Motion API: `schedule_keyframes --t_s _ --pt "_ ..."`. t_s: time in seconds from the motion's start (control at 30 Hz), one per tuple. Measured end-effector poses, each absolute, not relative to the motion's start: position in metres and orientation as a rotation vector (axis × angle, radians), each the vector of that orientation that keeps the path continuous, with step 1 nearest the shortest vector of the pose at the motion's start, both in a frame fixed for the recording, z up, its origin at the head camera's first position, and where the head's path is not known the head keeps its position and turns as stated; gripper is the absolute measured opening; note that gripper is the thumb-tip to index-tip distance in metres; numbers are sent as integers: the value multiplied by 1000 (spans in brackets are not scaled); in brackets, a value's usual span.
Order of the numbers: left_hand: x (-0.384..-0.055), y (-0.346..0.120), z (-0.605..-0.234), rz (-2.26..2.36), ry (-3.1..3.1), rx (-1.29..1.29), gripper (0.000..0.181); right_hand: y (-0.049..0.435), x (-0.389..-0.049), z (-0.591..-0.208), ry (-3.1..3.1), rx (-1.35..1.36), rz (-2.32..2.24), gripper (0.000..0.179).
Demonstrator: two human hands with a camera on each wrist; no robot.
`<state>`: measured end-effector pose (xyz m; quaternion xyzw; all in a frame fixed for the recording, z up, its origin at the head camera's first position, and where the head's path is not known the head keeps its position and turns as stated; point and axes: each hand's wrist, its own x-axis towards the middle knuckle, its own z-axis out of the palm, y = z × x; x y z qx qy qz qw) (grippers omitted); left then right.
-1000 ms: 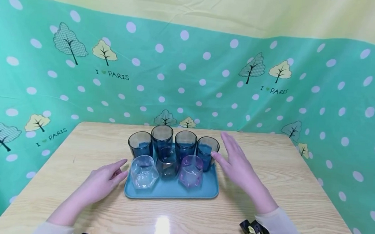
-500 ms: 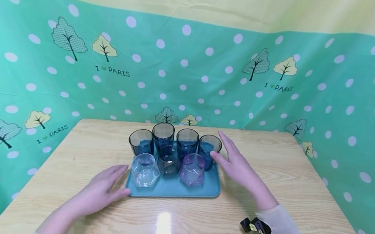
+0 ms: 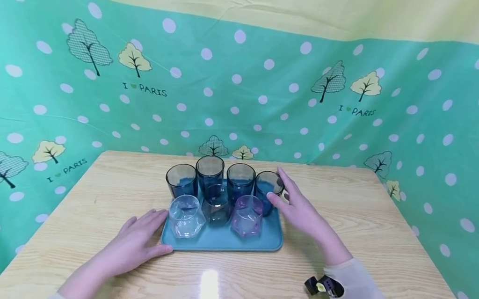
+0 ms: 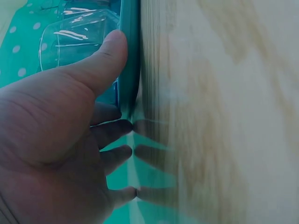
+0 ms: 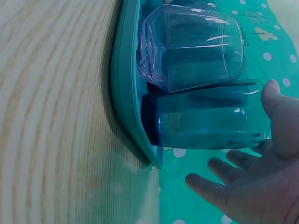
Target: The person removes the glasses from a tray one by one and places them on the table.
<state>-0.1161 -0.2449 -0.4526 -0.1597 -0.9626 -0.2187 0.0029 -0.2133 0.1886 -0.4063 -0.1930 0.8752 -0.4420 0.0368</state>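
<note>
A blue tray (image 3: pixel 223 245) holds several glasses. At its front left corner, my left hand (image 3: pixel 137 242) lies with the thumb along the front rim and the other fingers by the left side; the left wrist view shows these fingers spread, tips down at the tabletop. A clear faceted glass (image 3: pixel 186 218) stands nearest that hand. My right hand (image 3: pixel 302 213) is around the upper part of the rightmost blue tumbler (image 3: pixel 266 201), thumb in front near the rim, fingers extended behind. Beside this tumbler stands a purple-tinted faceted glass (image 5: pixel 191 49).
Three more blue tumblers, one of them the left tumbler (image 3: pixel 182 182), fill the back row. A grey faceted glass (image 3: pixel 217 208) stands between the clear and purple ones. Behind the wooden table (image 3: pixel 338 185) hangs a green dotted curtain (image 3: pixel 244 93).
My left hand has come forward onto the tray's front left corner, its thumb now along the front rim. The right hand has edged closer around the rightmost tumbler. The view has shifted slightly.
</note>
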Motion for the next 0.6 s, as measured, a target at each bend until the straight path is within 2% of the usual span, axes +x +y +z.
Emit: schedule_keyframes --t_s 0.27,0.6 --pt "-118 -245 -453 -742 -3028 -515 100 189 -217 -405 2661 -598 -1392 85" --pt "-132 -240 -457 -720 -2968 -518 84 187 -222 -409 2579 -626 -1545 86"
